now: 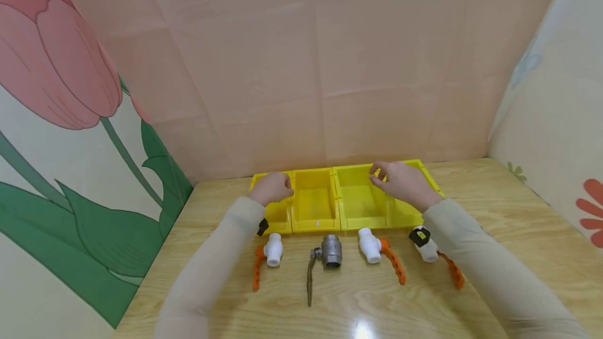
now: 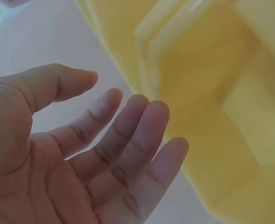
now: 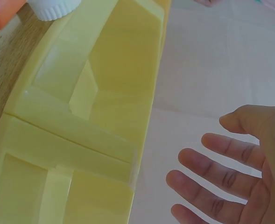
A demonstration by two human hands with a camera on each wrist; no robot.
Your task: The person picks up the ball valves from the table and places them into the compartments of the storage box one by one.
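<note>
Holding nothing, our left hand and right hand hang relaxed, part-spread; near them the yellow bins run nine to three o'clock, our left nearest the nine end.

On our desk we see yellow bins along the back edge; before them lie three white valves and a grey valve.

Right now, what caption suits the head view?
Left hand and right hand near yellow bins; four valves on table.
</note>
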